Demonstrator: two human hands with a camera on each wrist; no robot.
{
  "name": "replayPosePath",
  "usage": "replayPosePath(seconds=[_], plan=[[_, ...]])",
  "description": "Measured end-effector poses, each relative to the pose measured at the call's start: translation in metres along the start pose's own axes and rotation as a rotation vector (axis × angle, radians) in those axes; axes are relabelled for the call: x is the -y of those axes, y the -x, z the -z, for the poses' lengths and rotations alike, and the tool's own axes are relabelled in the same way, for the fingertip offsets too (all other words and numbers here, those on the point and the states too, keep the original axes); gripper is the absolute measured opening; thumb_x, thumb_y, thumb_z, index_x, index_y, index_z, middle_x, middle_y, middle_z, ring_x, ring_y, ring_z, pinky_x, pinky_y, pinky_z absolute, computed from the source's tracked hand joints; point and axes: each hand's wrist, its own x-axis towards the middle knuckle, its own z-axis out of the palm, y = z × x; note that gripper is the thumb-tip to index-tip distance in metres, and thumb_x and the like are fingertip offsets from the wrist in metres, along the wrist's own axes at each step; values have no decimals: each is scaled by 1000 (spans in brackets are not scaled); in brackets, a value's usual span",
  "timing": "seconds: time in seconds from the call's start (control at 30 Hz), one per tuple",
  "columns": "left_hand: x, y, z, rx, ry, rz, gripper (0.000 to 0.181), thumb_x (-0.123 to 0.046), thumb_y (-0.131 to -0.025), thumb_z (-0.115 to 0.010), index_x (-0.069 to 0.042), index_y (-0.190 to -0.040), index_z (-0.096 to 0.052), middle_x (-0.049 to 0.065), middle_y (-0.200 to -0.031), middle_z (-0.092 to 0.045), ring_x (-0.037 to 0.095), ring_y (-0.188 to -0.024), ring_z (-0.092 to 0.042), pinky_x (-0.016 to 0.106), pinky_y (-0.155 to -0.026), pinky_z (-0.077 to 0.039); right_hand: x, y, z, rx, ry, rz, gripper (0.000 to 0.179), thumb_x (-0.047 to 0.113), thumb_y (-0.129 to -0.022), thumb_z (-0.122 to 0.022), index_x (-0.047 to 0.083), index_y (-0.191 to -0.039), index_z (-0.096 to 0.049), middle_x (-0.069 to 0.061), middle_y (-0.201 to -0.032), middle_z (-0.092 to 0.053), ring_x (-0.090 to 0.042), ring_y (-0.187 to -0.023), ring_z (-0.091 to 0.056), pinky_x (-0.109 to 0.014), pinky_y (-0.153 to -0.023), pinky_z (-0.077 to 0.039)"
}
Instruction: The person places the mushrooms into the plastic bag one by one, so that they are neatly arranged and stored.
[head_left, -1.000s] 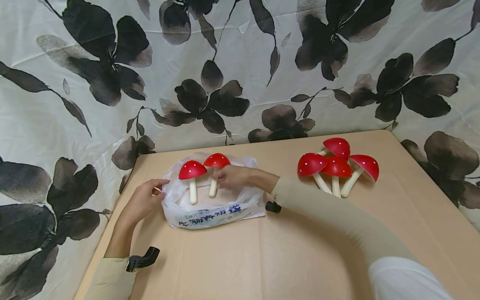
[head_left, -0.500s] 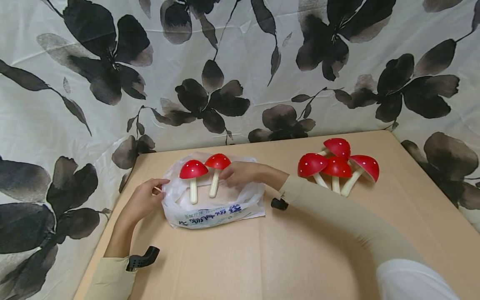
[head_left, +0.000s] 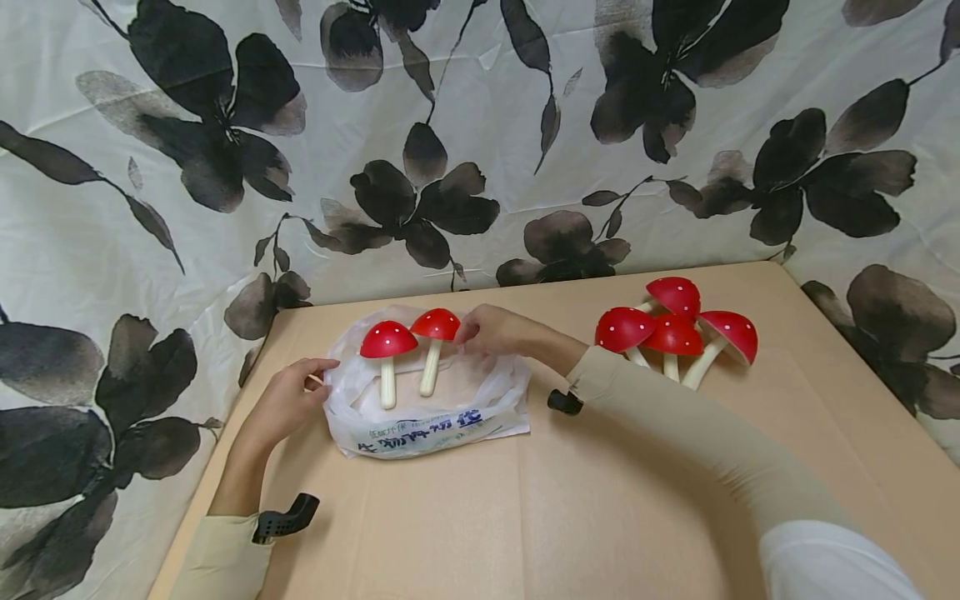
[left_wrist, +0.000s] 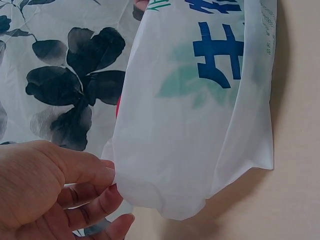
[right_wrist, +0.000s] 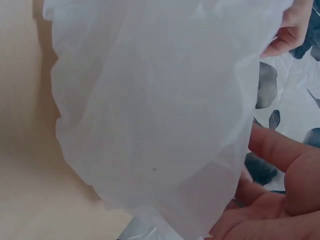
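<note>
Two red toadstools with white dots, a left one (head_left: 388,340) and a right one (head_left: 437,325), lie with pale stems downward on a white plastic bag (head_left: 429,443). My left hand (head_left: 288,400) is at the bag's left edge; in the left wrist view its thumb and finger pinch the plastic. My right hand (head_left: 495,330) hovers over the bag's upper right, its fingertips beside the right toadstool's cap. The right wrist view shows that hand's thumb and fingers apart, the tips hidden behind the bag wall.
Several more red toadstools (head_left: 672,336) lie in a cluster at the back right of the wooden table (head_left: 615,517). A cloth printed with dark flowers (head_left: 536,196) hangs behind the table. Black wrist devices (head_left: 287,518) stick out from both sleeves.
My right hand has let go of the right toadstool's stem and moved right and then up beside its cap. My left hand keeps its place at the bag's edge.
</note>
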Motion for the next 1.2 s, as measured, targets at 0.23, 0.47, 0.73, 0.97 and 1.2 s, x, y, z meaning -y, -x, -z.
replayPosePath(seconds=[0.23,0.47,0.73,0.97,1.2], plan=[[0,0,1,3,-4,4,39,4,-92,-62,9,-130,-61,24,-111,-63,31,-93,-63,22,-68,-51,5,-14,0,-207,70,-59,35,15,-89,-76,6,-120,-62,-11,-110,-63,-24,-92,-58,-27,-71,-54],[0,0,1,12,-7,15,39,3,-92,-62,8,-131,-61,24,-112,-62,31,-93,-63,22,-69,-51,7,-29,-6,-239,142,-14,53,20,-86,-80,5,-132,-58,-13,-117,-63,-26,-101,-60,-30,-80,-55],[-1,-1,0,20,-10,18,39,3,-93,-62,7,-132,-61,24,-113,-62,31,-94,-62,22,-70,-51,11,-40,-12,-248,228,17,60,19,-85,-79,2,-136,-52,-12,-123,-63,-25,-107,-60,-33,-93,-55],[0,-1,0,18,-11,24,39,3,-92,-62,7,-131,-61,23,-112,-62,31,-94,-63,22,-70,-51,11,-45,-8,-200,258,63,61,17,-83,-82,2,-134,-52,-14,-124,-62,-25,-111,-60,-32,-95,-53],[1,-1,0,16,-7,18,39,3,-93,-62,7,-131,-61,23,-112,-63,31,-93,-63,22,-70,-51,8,-45,-4,-147,204,65,63,11,-83,-82,4,-138,-51,-16,-130,-58,-27,-113,-59,-34,-95,-54]])
